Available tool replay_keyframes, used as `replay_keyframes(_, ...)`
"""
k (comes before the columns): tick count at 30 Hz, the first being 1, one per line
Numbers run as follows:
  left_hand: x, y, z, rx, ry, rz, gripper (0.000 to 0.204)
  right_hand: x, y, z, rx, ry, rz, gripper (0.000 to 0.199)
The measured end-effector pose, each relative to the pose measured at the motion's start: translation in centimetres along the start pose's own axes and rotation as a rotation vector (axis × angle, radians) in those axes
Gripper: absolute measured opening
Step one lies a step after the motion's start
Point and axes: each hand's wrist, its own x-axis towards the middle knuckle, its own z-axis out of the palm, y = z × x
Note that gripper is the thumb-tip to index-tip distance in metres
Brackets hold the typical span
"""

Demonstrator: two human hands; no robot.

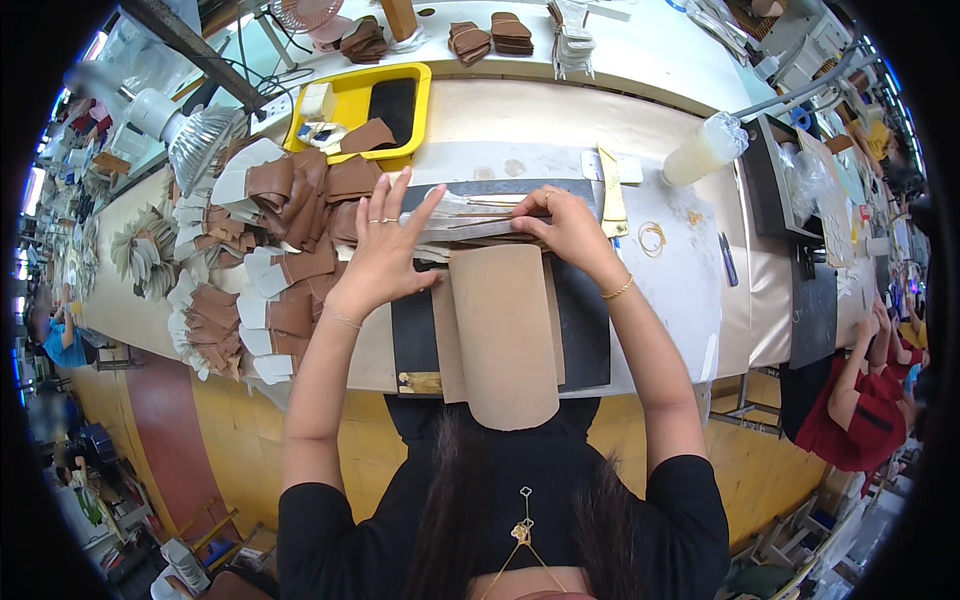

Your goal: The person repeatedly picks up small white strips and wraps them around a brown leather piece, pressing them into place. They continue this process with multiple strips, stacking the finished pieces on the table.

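Note:
A long tan leather panel (505, 340) lies over a second tan piece on a black board (590, 350) and hangs past the table's near edge. At its far end is a bundle of thin brown and white layered pieces (465, 222). My right hand (568, 232) pinches the right end of this bundle between thumb and fingers. My left hand (385, 248) stays spread at the bundle's left end, its thumb near the panel's upper left corner. Whether its fingertips touch the bundle is hard to see.
Stacks of brown and white leather pieces (290, 275) crowd the left. A yellow tray (424, 95) stands behind them, beside a lamp (205, 145). To the right are a plastic bottle (705, 150), rubber bands (652, 240), a pen-like tool (728, 258) and a dark box (775, 180).

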Motion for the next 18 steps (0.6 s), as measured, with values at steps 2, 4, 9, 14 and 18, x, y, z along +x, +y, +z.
replay_keyframes(2,1.2,0.4,0.0,0.037,-0.05,0.034,0.113,0.0,0.2,0.0,0.072,-0.02,0.035,0.015)
replay_keyframes(4,2.5,0.6,0.2,0.097,-0.069,0.077,0.113,0.0,0.5,-0.4,-0.015,-0.014,-0.045,0.016)
replay_keyframes(9,5.0,0.7,0.5,0.141,-0.129,0.206,0.11,-0.4,2.6,-3.1,0.106,0.154,-0.064,0.024)
replay_keyframes(14,7.8,0.3,0.1,-0.005,-0.384,0.23,0.107,-1.9,4.5,-3.2,0.042,0.045,0.018,0.036)
replay_keyframes(18,10.4,0.7,0.4,-0.042,-0.567,0.251,0.1,-2.7,4.7,-2.1,0.411,0.156,0.054,0.04)
